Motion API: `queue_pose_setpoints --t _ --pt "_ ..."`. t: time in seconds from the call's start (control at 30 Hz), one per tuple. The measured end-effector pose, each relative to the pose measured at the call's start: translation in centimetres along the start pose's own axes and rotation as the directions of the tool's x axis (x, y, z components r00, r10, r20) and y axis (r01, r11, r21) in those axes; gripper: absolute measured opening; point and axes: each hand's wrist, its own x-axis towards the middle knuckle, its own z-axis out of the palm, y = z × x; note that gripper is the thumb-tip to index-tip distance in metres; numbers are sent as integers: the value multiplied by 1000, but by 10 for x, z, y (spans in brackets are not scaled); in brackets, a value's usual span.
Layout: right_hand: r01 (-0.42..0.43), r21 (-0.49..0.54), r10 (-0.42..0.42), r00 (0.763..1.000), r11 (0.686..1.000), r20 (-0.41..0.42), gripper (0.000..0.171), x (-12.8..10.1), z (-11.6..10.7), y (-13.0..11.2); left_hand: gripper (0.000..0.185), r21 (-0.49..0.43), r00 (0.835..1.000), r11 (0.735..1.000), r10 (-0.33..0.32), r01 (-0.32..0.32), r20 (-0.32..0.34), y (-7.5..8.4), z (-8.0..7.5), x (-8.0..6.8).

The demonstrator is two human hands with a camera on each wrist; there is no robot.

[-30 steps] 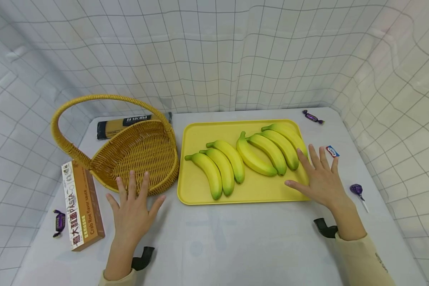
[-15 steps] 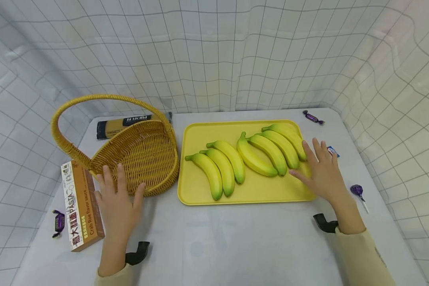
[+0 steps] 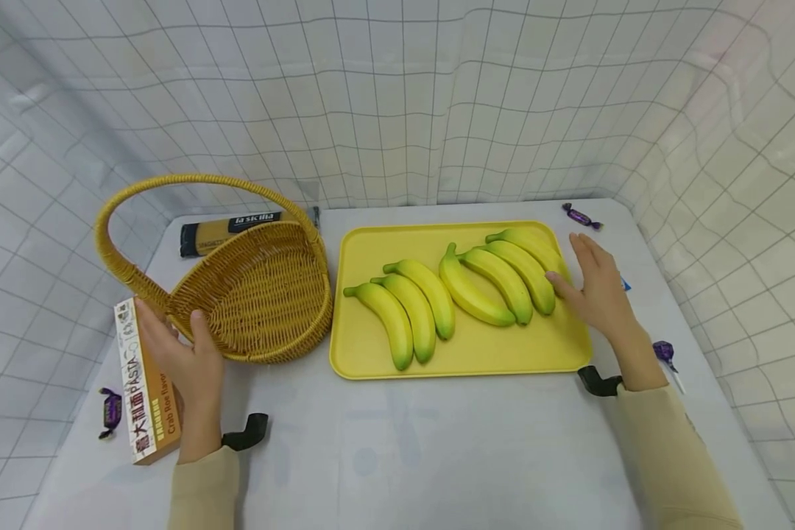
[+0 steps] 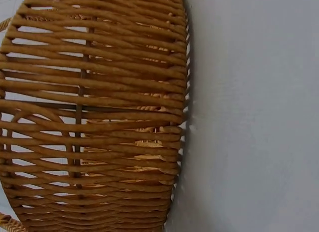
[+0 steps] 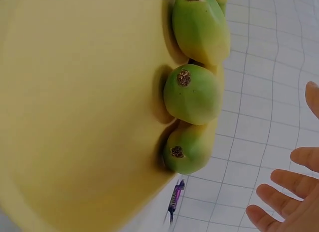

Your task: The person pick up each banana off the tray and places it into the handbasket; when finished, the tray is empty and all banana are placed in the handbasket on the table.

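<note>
A yellow wicker basket (image 3: pixel 271 294) with a tall arched handle stands at the left in the head view. My left hand (image 3: pixel 188 368) is at its near left rim, fingers straight and thumb apart, holding nothing. Woven basket wall (image 4: pixel 99 122) fills much of the left wrist view; that hand is out of that frame. On a yellow tray (image 3: pixel 503 361) lie three bananas (image 3: pixel 407 313) at the left and several more bananas (image 3: pixel 497 280) at the right. Over the tray's right edge, my right hand (image 3: pixel 596 287) hovers beside the rightmost banana, fingers extended, also seen as spread fingertips (image 5: pixel 284 182).
A brown-and-white pasta box (image 3: pixel 139 397) lies under the left hand, with a spaghetti pack (image 3: pixel 208 237) behind the basket. Purple wrapped candies (image 3: pixel 110 414) and a lollipop (image 3: pixel 664 353) lie near the table's sides. A small blue wrapper (image 3: pixel 626 285) is partly hidden by the right hand.
My left hand has moved left and forward, from the basket's front to its left rim, turning sideways. My right hand has shifted forward and slightly right, also turning. Basket and bananas stay put.
</note>
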Motion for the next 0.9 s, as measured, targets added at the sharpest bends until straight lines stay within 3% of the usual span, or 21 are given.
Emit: queue_pose_setpoints --t 0.27,0.5,0.6,0.7,0.83,0.9 --pt "-25 35 25 1000 999 0 73 16 0 12 68 -128 987 982 -149 141 -57 -14 7 24" --pt "-67 48 65 997 997 30 73 24 6 25 60 -178 953 941 -300 288 -48 -21 9 40" --pt "-88 62 85 995 994 50 73 26 8 29 52 -194 953 942 -292 272 -84 -22 11 43" --pt "-125 83 118 989 989 85 73 28 9 30 41 -202 954 955 -250 215 -164 -22 15 44" --pt "-172 91 161 980 981 121 73 28 9 30 31 -202 937 962 -235 185 -257 -6 18 41" --pt "-186 87 174 976 979 129 73 29 10 30 31 -190 929 961 -249 202 -274 1 18 40"
